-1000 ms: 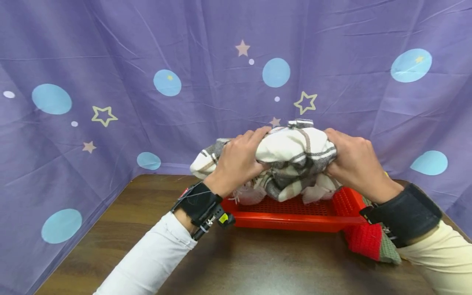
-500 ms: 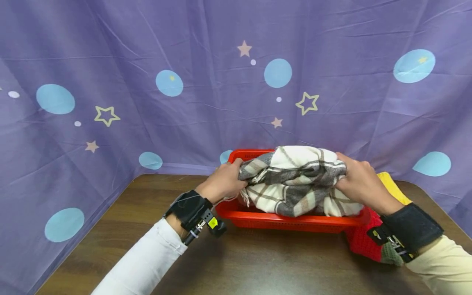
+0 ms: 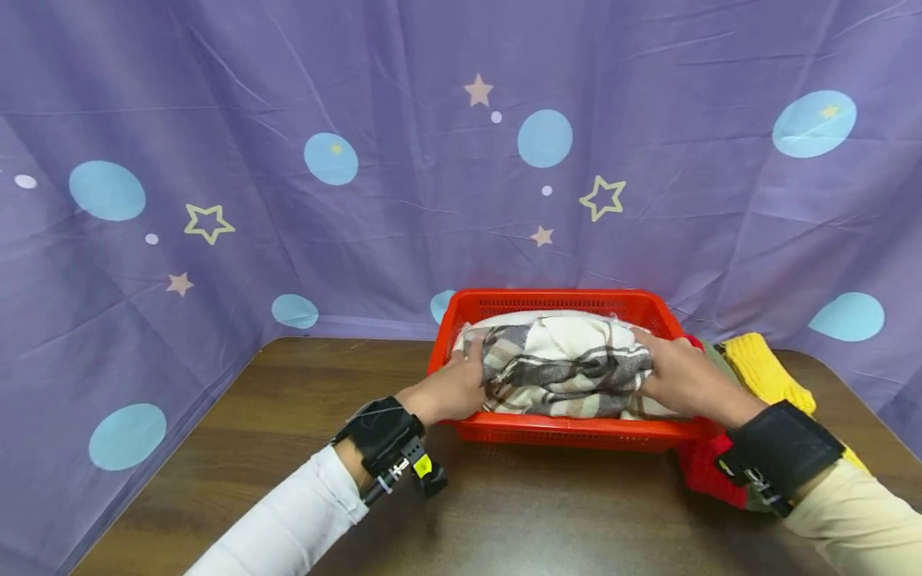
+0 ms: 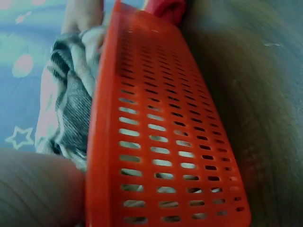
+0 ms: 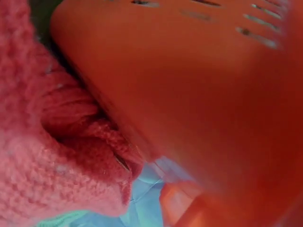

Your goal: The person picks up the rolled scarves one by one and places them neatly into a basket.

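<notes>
A bunched plaid scarf [image 3: 569, 364], white, grey and beige, lies inside a red plastic basket [image 3: 562, 432] in the head view. My left hand [image 3: 450, 388] reaches over the basket's left front rim, one finger laid straight against the scarf's left side; its other fingers are mostly hidden. At the other end, my right hand [image 3: 680, 376] grips the scarf's right side, fingers over the top and thumb nearer me. Grey plaid cloth [image 4: 75, 90] rises above the slotted basket wall [image 4: 161, 123] in the left wrist view.
Right of the basket lies red knitwear [image 3: 706, 472], with a yellow knitted piece [image 3: 771, 372] behind it. Red knit [image 5: 71, 142] touches or nearly touches the basket in the right wrist view. A purple curtain [image 3: 403, 200] hangs behind the wooden table [image 3: 540, 512].
Both hands have lowered the scarf from above the basket down into it. It now lies flatter, below the back rim. My left hand has shifted from gripping its fold to resting against it.
</notes>
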`<move>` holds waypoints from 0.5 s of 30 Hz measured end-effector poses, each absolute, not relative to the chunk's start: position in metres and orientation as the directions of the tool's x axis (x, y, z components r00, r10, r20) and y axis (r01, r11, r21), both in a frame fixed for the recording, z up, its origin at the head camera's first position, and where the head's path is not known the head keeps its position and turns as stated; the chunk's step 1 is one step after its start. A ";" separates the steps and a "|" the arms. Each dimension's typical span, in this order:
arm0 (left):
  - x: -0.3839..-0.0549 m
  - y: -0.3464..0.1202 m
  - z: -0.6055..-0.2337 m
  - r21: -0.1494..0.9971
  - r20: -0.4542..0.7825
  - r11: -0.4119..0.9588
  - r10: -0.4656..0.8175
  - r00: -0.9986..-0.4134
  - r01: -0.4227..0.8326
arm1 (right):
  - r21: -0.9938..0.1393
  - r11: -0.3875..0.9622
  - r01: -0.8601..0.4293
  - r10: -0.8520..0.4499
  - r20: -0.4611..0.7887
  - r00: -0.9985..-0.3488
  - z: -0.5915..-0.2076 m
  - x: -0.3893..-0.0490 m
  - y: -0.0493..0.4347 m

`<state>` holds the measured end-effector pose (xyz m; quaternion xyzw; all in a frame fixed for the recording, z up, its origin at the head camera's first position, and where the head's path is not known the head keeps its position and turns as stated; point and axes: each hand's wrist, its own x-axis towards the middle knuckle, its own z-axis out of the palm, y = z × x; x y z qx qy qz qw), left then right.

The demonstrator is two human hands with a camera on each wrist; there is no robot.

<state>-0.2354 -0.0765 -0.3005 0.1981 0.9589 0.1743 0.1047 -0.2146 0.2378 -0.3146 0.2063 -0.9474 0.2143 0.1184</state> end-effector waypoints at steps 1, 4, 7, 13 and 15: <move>-0.235 -0.075 -0.301 0.337 -0.151 0.870 0.428 -0.891 0.361 | -0.353 0.819 -0.453 -0.353 0.314 -0.882 -0.317 -0.215 0.237; -0.233 -0.073 -0.299 0.239 -0.221 0.881 0.459 -0.861 0.408 | -0.336 0.813 -0.476 -0.384 0.306 -0.871 -0.323 -0.215 0.234; -0.232 -0.073 -0.297 0.204 -0.296 0.886 0.460 -0.837 0.415 | -0.342 0.802 -0.489 -0.414 0.271 -0.869 -0.327 -0.214 0.231; -0.226 -0.078 -0.302 0.131 -0.167 0.874 0.484 -0.859 0.467 | -0.420 0.782 -0.461 -0.406 0.218 -0.888 -0.330 -0.208 0.232; -0.224 -0.080 -0.307 0.106 -0.039 0.874 0.481 -0.876 0.475 | -0.448 0.765 -0.463 -0.404 0.226 -0.886 -0.329 -0.204 0.235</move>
